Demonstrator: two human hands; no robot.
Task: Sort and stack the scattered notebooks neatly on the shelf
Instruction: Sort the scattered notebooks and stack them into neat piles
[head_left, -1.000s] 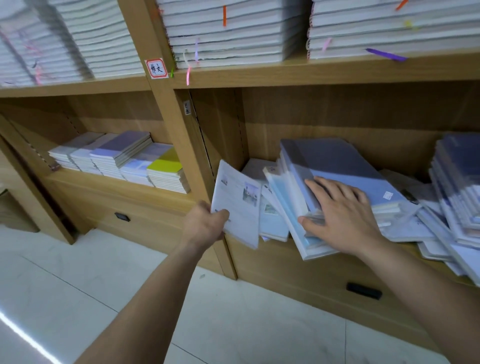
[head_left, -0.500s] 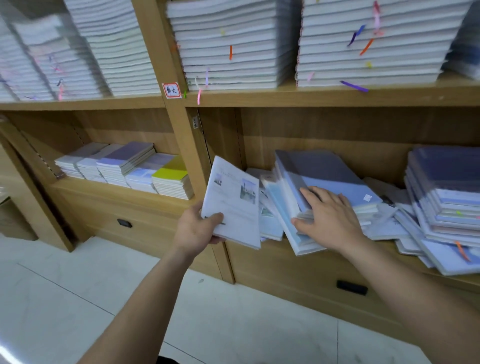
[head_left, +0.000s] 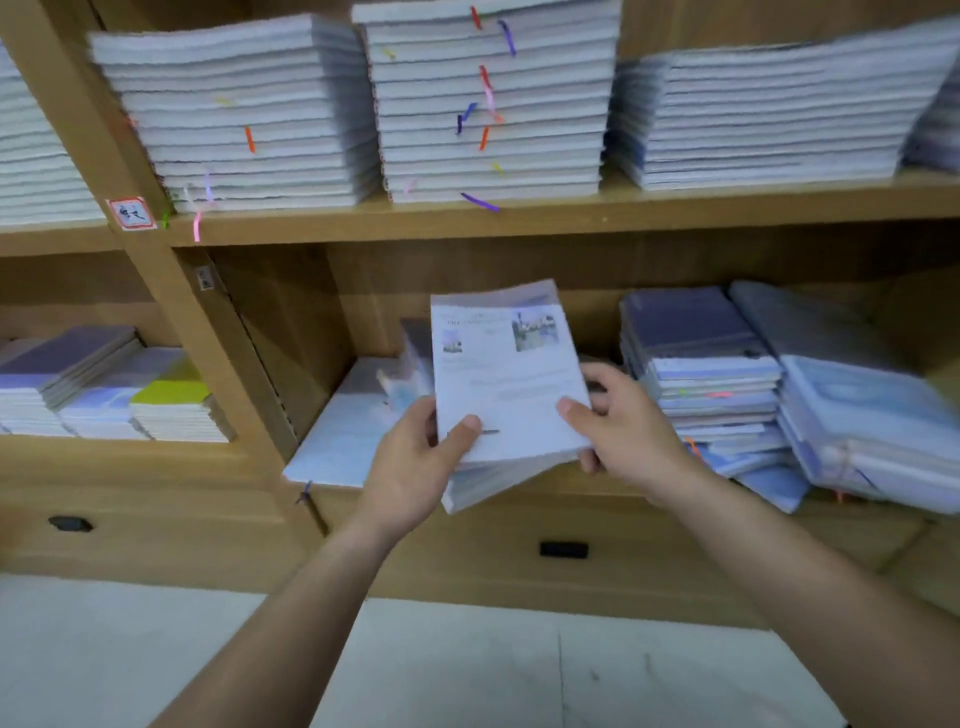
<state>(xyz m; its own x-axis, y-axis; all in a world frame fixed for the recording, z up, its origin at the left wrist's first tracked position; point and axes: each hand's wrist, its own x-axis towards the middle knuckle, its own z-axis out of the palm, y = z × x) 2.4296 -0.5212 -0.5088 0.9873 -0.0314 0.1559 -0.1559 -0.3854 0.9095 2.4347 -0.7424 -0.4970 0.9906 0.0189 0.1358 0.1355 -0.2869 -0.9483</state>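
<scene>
- A person stands before a wooden shelf (head_left: 519, 221) and holds a small bundle of notebooks (head_left: 506, 384) in front of its lower right compartment.
- Progress looks partial. The upper shelf carries tall, even stacks (head_left: 488, 104). In the lower right compartment, one thin notebook (head_left: 337, 431) lies flat at the left, and slumped, uneven piles (head_left: 706, 374) sit at the right, some booklets jutting past the shelf edge.
- Those loose piles are not yet squared, and the held bundle has not been set down.
- The left hand (head_left: 415, 462) grips the bundle's lower left corner, thumb pressed on the white top cover, fingers underneath.
- The right hand (head_left: 623, 421) clamps the right edge, thumb on top, fingers behind.
- Both forearms reach forward and up from the bottom of the view, the bundle tilted towards the camera.
</scene>
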